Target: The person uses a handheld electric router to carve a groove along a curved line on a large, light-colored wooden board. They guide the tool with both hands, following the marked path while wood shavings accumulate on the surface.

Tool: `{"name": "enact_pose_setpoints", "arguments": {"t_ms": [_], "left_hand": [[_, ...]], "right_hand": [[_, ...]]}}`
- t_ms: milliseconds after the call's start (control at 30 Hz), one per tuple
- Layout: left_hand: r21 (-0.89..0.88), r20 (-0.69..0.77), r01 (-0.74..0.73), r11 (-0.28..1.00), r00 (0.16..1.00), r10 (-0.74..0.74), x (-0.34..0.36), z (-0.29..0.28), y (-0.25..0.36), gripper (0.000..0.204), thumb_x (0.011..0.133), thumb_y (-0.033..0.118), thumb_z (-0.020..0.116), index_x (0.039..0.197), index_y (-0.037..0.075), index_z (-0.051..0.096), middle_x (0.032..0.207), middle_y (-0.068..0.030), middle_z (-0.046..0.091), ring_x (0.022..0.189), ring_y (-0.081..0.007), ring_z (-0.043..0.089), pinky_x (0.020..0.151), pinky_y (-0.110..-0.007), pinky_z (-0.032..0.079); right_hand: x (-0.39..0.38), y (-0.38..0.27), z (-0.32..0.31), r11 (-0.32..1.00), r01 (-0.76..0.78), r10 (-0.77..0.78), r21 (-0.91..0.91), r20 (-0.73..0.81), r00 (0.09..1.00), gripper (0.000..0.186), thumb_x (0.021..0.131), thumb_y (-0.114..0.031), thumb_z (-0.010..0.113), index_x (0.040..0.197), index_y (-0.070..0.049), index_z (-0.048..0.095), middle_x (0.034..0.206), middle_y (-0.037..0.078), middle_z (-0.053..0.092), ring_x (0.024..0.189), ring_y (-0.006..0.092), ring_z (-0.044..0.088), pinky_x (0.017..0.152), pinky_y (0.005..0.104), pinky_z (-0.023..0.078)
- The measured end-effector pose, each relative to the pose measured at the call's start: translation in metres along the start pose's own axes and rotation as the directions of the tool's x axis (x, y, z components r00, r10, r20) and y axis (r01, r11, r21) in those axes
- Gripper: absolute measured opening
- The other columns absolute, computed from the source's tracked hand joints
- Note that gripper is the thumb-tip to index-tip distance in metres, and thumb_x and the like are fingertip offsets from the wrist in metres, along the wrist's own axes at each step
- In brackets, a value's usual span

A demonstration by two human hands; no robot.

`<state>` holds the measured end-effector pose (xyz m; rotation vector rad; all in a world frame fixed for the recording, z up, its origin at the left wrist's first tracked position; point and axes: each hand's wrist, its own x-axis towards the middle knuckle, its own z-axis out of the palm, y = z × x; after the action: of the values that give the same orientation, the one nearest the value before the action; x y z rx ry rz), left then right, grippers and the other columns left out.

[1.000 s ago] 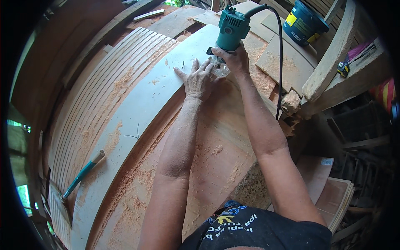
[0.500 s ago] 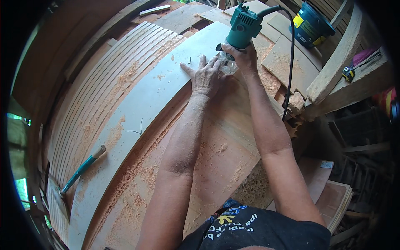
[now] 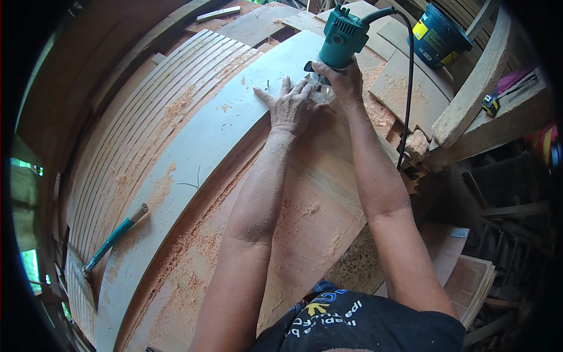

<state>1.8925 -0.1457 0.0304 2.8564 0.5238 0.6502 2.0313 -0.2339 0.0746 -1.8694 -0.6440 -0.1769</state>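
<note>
My right hand (image 3: 341, 79) is wrapped round the lower body of a teal trim router (image 3: 344, 40), which stands upright at the far end of a long curved pale board (image 3: 193, 141). Its clear base (image 3: 319, 91) rests at the board's inner curved edge. My left hand (image 3: 289, 105) lies on the board with fingers spread, the fingertips beside the clear base; whether they touch it is hard to tell. The router bit is hidden. Two bent nails or wires stick up from the board, one near my left thumb.
A hammer (image 3: 117, 239) with a teal grip lies across the board at left. Grooved slats (image 3: 158, 105) lie beyond, strewn with shavings. A black cord (image 3: 410, 88) hangs right of the router. A dark bucket (image 3: 437, 36), wooden beams (image 3: 478, 76) and a tape measure (image 3: 491, 104) are at right.
</note>
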Motion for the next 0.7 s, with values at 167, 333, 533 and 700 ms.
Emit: {"name": "enact_pose_setpoints", "arguments": {"t_ms": [167,333,533,700], "left_hand": [[0.022,-0.028,-0.003,1.0,1.0,0.003,0.0014,0.0057,-0.0028,0.059,0.089,0.062,0.061,0.14,0.032,0.055,0.149,0.0118,0.051,0.145,-0.025,0.039,0.099,-0.093,0.004],[0.016,-0.03,0.004,1.0,1.0,-0.003,0.0023,0.006,0.0004,0.061,0.087,0.067,0.059,0.138,0.034,0.056,0.149,0.0123,0.052,0.145,-0.0237,0.04,0.099,-0.093,0.001],[0.02,-0.048,-0.001,1.0,0.999,0.002,0.0041,0.0074,-0.0021,0.06,0.087,0.068,0.057,0.138,0.035,0.056,0.148,0.0121,0.053,0.145,-0.0235,0.04,0.098,-0.093,0.001],[-0.032,-0.013,0.005,0.999,1.0,-0.005,0.0039,0.0013,0.0012,0.057,0.09,0.061,0.061,0.138,0.03,0.058,0.147,0.01,0.054,0.145,-0.0242,0.039,0.096,-0.093,0.0]], "right_hand": [[0.0025,-0.0008,-0.0002,1.0,-0.012,0.012,-0.006,0.021,1.0,0.069,0.063,-0.052,0.087,0.11,-0.006,0.067,0.102,0.013,0.074,0.098,0.0273,0.072,0.094,0.0387,0.053],[0.0018,-0.0009,-0.0023,1.0,-0.026,0.026,-0.002,0.023,0.999,0.067,0.063,-0.052,0.087,0.108,-0.006,0.068,0.101,0.013,0.075,0.096,0.0277,0.073,0.093,0.0382,0.054],[0.0054,0.0023,-0.0003,1.0,-0.013,0.012,0.015,0.013,1.0,0.068,0.063,-0.051,0.088,0.108,-0.004,0.067,0.099,0.014,0.075,0.094,0.0271,0.073,0.091,0.038,0.055],[0.0054,0.0044,0.0002,1.0,-0.019,0.019,0.005,0.002,1.0,0.07,0.063,-0.052,0.088,0.109,-0.004,0.066,0.098,0.014,0.075,0.093,0.0266,0.074,0.091,0.0373,0.055]]}}
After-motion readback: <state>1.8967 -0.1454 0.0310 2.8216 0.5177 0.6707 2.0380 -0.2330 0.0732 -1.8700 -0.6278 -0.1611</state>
